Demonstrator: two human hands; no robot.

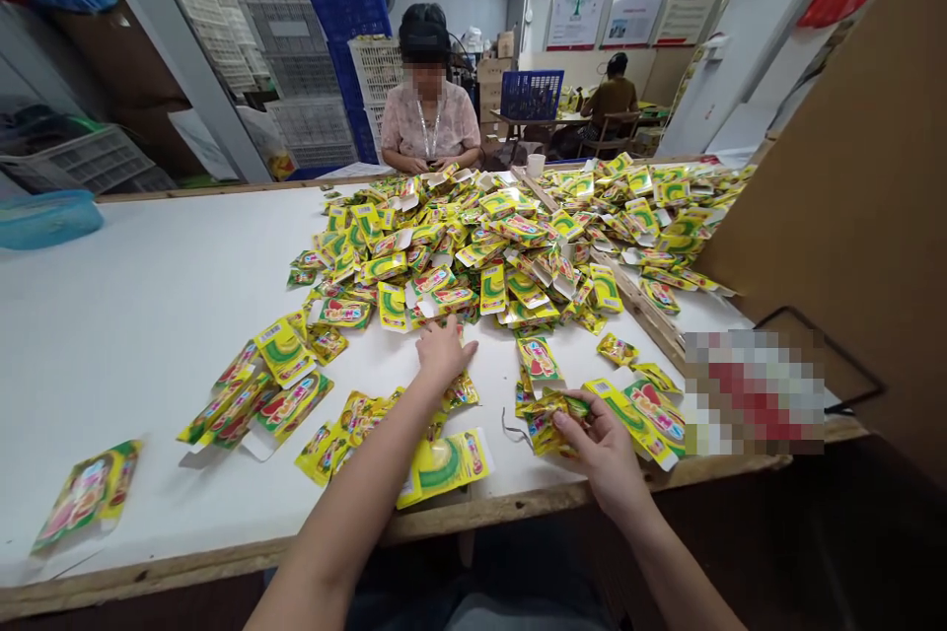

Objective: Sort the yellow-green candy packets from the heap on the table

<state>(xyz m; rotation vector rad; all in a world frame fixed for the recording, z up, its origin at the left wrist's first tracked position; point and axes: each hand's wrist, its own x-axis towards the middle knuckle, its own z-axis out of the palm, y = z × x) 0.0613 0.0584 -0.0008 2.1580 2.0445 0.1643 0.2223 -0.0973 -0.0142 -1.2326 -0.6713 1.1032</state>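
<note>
My left hand (442, 355) reaches forward to the near edge of the pile of small yellow-green boxes (451, 266). Its fingers are spread and touch the packs there; nothing shows in its grip. My right hand (603, 449) is closed on a small shiny yellow-green sachet (548, 422), low over the table's front. A small box with an open flap (540, 363) lies just beyond it, and flat open boxes (642, 414) lie to its right. Under my left forearm are several sachets (355, 419) and an open yellow box (448, 465).
On the white table (184, 286), a wooden strip (647, 315) runs along the pile's right side. A cardboard panel (829, 197) stands at the right. A blue-green basin (48, 219) sits at the far left. A person (430, 123) sits across the table.
</note>
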